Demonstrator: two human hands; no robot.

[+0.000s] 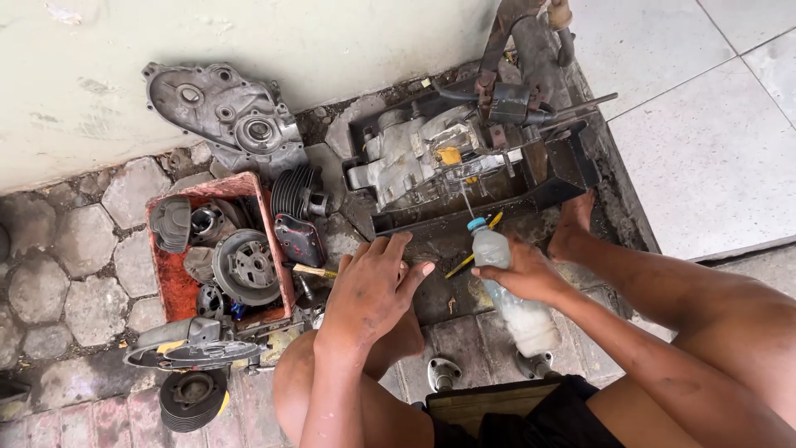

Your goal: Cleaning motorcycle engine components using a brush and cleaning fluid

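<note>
My right hand (528,275) grips a clear plastic bottle (512,289) with a blue cap, part full of whitish liquid, tilted with its cap toward an engine block (419,153) that sits in a black metal tray (566,162). My left hand (373,290) rests with fingers spread on my left knee, holding nothing, just in front of the tray's near edge. A yellow-handled tool (473,255) lies between my hands. My right foot (572,228) rests by the tray.
A red crate (166,282) of engine parts stands at the left. Behind it an engine cover (228,112) leans on the wall and a finned cylinder (296,192) lies beside the crate. An angle grinder (186,342) and a round part (192,398) lie near my knee. White tiles at right.
</note>
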